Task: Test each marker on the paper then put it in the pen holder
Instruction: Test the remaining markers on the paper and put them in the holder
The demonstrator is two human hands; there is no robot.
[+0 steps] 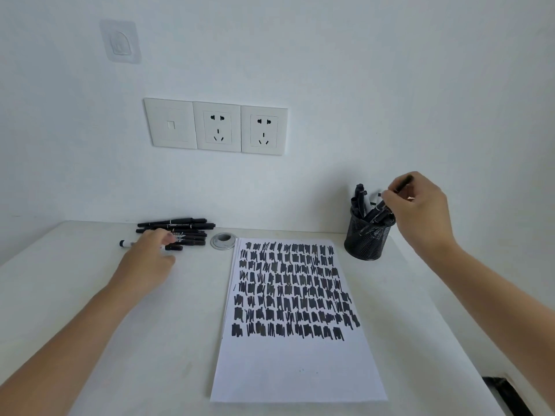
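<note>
A white sheet of paper (295, 364) lies in the middle of the table, its upper half covered with rows of black scribbles. At the back right stands a black mesh pen holder (365, 238) with several black markers in it. My right hand (420, 211) hovers just above the holder and pinches a black marker (402, 184) over its rim. A pile of black markers (186, 228) lies at the back left. My left hand (150, 259) reaches onto the pile's near edge, fingers curled over a marker (127, 244) lying there.
A round grey cable grommet (222, 241) sits in the white table (90, 295) between the pile and the paper. Wall sockets (216, 126) are on the wall behind. A dark object (507, 394) shows past the table's right front edge.
</note>
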